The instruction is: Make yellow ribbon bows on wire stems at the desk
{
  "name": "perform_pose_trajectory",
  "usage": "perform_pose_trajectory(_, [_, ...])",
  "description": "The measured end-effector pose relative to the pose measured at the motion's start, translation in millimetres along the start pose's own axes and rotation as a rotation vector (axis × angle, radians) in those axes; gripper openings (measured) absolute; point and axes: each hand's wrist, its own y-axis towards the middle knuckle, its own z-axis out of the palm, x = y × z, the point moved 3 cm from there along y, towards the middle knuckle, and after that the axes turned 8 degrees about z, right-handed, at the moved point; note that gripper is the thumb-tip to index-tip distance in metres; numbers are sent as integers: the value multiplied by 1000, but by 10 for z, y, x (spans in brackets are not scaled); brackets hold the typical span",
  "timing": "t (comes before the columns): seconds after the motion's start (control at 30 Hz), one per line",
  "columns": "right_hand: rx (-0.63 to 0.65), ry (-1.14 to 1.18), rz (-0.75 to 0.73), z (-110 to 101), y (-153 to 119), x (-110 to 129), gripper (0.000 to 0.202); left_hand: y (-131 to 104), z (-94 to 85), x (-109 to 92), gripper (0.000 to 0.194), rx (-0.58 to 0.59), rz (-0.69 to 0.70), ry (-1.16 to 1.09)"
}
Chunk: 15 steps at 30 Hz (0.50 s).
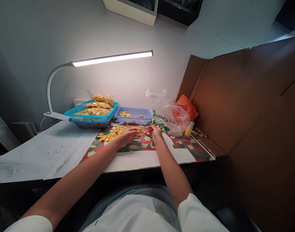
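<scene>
My left hand (pixel 129 135) is closed, its fingertips pinched at a small yellow piece (pixel 139 130) between the two hands. My right hand (pixel 155 132) faces it a short way to the right, fingers curled together, with a thin dark tool (pixel 148 135) at its fingers. Left of and behind my left hand lies a loose pile of yellow bow-like pieces (pixel 110 133) on the patterned red and green sheet (pixel 137 145). The small details at the fingertips are too tiny to make out.
Behind stand a blue basket (pixel 134 120) with yellow pieces and a turquoise basket (pixel 89 118) with filled bags. At right are plastic bags (pixel 177 120), a yellow bottle (pixel 189 129) and tall cardboard (pixel 246 96). A lit lamp (pixel 112 59) hangs above.
</scene>
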Motion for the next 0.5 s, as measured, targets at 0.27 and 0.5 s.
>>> perform_pose_trajectory(0.27, [28,-26,-62,44,-54,21,16,-140,205,-65,30,213,271,546])
perform_pose_trajectory(0.5, [33,-84,-192,53,-12,5,15,-259,414,-223,8,320,506,1095])
